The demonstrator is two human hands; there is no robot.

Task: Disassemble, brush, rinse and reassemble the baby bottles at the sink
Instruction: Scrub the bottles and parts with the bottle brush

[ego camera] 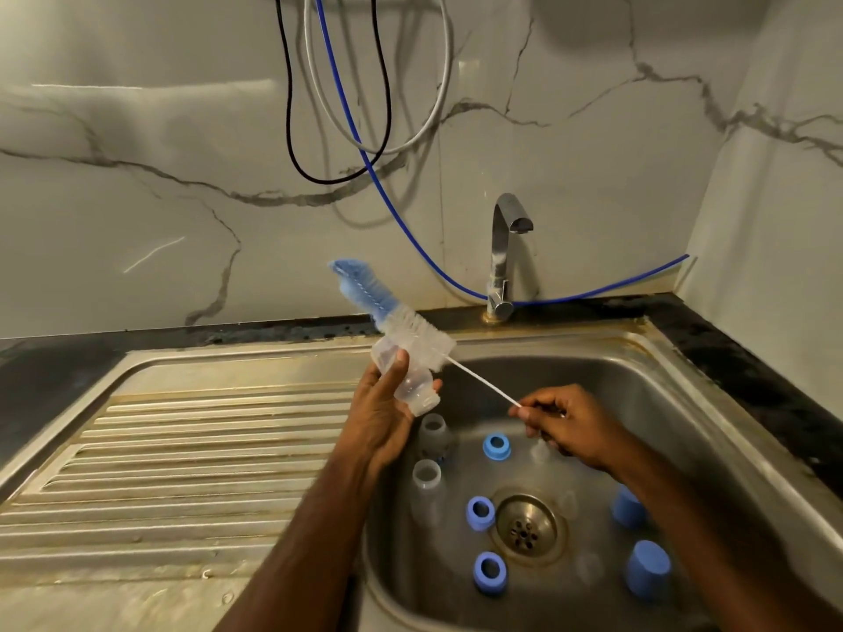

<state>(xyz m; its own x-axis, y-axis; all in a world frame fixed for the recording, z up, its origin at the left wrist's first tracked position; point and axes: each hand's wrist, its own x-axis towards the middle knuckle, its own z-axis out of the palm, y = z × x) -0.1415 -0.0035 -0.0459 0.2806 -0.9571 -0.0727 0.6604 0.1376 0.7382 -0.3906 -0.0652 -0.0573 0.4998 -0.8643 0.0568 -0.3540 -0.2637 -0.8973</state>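
A: Left hand [381,419] grips one clear bottle [403,378], fingers and thumb curled round its body, held up over the left rim of the sink [684,403]. Mouth tilts down toward the basin, likely so drips fall in.

B: Right hand [563,424]?

A: Pinches the end of the thin white handle of the bottle brush [387,307]. The bristle head sits outside the bottle, lying across its upper end, blue sponge tip pointing up and left. My reading: the brush is between strokes or about to go in. Cannot tell which.

B: Count in the basin?

A: Two more clear bottles [429,472] standing at the left side, mouths up, open. Three blue rings [496,447], scattered round the drain [527,526]. Two blue caps [647,567] at the right, one partly behind the right forearm. Faint clear shapes near the drain may be teats; too blurred to count.

B: So all apart?

A: Looks so. Parts laid loose in the basin, where brushing and rinsing can reach them. Tap [504,253] shows no water running. Ridged draining surface [182,449] at left carries nothing from the set; a sensible spot for cleaned pieces.
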